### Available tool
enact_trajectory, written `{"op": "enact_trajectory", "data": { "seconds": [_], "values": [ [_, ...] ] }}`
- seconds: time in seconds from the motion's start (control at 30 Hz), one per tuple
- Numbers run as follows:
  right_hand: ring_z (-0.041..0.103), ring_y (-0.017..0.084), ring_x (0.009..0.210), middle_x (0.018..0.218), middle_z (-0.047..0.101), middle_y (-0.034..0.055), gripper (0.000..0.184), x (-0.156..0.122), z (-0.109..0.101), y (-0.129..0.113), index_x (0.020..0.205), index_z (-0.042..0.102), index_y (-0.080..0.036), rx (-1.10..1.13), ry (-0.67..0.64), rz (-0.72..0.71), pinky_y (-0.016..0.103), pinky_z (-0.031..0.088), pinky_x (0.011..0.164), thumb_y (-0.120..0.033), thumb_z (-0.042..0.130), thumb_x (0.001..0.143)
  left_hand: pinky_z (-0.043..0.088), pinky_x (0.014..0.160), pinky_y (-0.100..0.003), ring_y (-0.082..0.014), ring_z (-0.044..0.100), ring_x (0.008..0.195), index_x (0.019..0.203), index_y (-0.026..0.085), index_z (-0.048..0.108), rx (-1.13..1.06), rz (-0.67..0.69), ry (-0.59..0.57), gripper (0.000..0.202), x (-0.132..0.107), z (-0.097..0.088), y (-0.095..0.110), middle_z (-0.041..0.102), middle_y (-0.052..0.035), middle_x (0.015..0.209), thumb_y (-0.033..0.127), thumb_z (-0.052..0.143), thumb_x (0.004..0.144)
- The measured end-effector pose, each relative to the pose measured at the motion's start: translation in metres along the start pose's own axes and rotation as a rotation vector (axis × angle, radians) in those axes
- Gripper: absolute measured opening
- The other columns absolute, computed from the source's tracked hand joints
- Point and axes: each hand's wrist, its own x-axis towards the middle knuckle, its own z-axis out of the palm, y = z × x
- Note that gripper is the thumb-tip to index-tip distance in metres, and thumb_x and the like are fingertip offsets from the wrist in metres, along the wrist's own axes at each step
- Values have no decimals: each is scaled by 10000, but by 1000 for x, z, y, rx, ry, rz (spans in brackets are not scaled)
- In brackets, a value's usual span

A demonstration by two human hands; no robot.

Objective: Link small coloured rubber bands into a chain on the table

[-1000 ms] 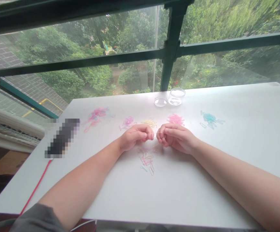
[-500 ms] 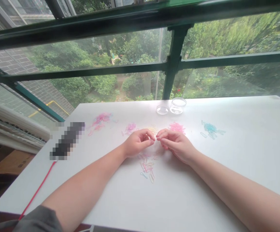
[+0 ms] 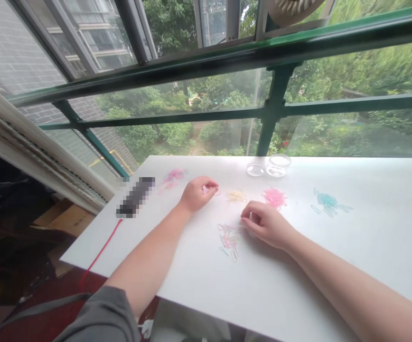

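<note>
My left hand (image 3: 199,194) is over the purple paper clips (image 3: 206,189), mostly covering them. Its thumb and forefinger are closed together; whether a clip is between them is too small to tell. My right hand (image 3: 267,223) rests lower and to the right, fingers curled and thumb tip near the forefinger; anything in the pinch cannot be made out. Between my hands and nearer me lies a loose mixed heap of paper clips (image 3: 229,241). Yellow clips (image 3: 236,196) lie beyond it, and pink clips (image 3: 275,198) just behind my right hand.
Teal clips (image 3: 329,203) lie at the right, and a mixed pink and blue heap (image 3: 174,176) at the far left. A clear round jar (image 3: 279,166) and its lid (image 3: 255,170) stand at the back edge. A blurred dark object (image 3: 135,197) with a red cable (image 3: 102,249) lies left.
My hands have moved apart: the left has gone left to the purple clips, the right has stayed near the mixed heap. The whole view has shifted and tilted.
</note>
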Motion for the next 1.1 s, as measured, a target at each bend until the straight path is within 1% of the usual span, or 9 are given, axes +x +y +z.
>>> {"op": "enact_trajectory", "data": {
  "seconds": [0.13, 0.27, 0.43, 0.57, 0.73, 0.8, 0.9, 0.97, 1.1],
  "values": [
    [518, 58, 654, 886, 591, 49, 194, -1, -2, -3, 813, 649, -161, -69, -98, -64, 193, 403, 616, -241, 473, 797, 466, 813, -252, -113, 572, 818, 842, 181, 710, 102, -77, 22, 201, 8, -9, -19, 679, -42, 857, 281, 560, 754],
    [534, 68, 678, 886, 594, 53, 216, -1, -4, -5, 832, 677, -174, -98, -129, -76, 199, 412, 638, -238, 474, 799, 473, 838, -275, -133, 581, 842, 868, 195, 724, 146, -125, -4, 240, 7, -8, -26, 682, -44, 887, 306, 544, 756],
    [530, 70, 688, 877, 594, 48, 215, -2, -8, -7, 841, 682, -180, -99, -162, -75, 194, 406, 634, -240, 480, 799, 490, 838, -278, -139, 597, 843, 909, 209, 728, 155, -160, -37, 264, 6, -7, -26, 684, -44, 926, 315, 537, 761],
    [528, 65, 703, 894, 595, 36, 228, -3, -11, -7, 869, 682, -199, -84, -201, -79, 187, 408, 648, -214, 467, 795, 496, 877, -301, -154, 610, 890, 951, 231, 722, 137, -167, -61, 286, 7, -6, -26, 686, -36, 982, 325, 513, 780],
    [532, 69, 708, 918, 596, 43, 257, -3, -14, -8, 921, 680, -200, -94, -234, -91, 189, 421, 664, -171, 481, 760, 471, 990, -289, -140, 621, 1000, 1032, 198, 696, 95, -184, -61, 361, 8, -3, -28, 698, -31, 1031, 201, 415, 805],
    [539, 75, 715, 923, 597, 49, 273, -3, -14, -7, 950, 677, -199, -106, -235, -98, 191, 426, 664, -165, 499, 746, 481, 984, -288, -134, 634, 992, 1059, 192, 682, 76, -198, -54, 384, 8, -3, -28, 706, -29, 1018, 189, 385, 815],
    [547, 79, 710, 919, 598, 54, 279, -3, -13, -6, 973, 674, -200, -128, -223, -103, 195, 432, 663, -172, 516, 745, 497, 960, -291, -129, 647, 958, 1073, 199, 668, 53, -206, -39, 378, 8, -4, -26, 709, -20, 1021, 216, 379, 830],
    [546, 75, 697, 920, 601, 49, 253, -3, -11, -5, 953, 675, -205, -143, -213, -96, 196, 431, 656, -190, 509, 763, 495, 959, -291, -127, 644, 946, 1070, 200, 666, 46, -199, -25, 361, 7, -5, -25, 705, -21, 1039, 226, 402, 826],
    [540, 69, 681, 888, 609, 40, 196, -2, -8, -3, 843, 674, -193, -150, -179, -103, 192, 418, 642, -200, 485, 790, 495, 941, -286, -125, 626, 913, 1059, 190, 660, 48, -169, -6, 328, 7, -5, -22, 702, -35, 1030, 234, 477, 789]
  ]
}}
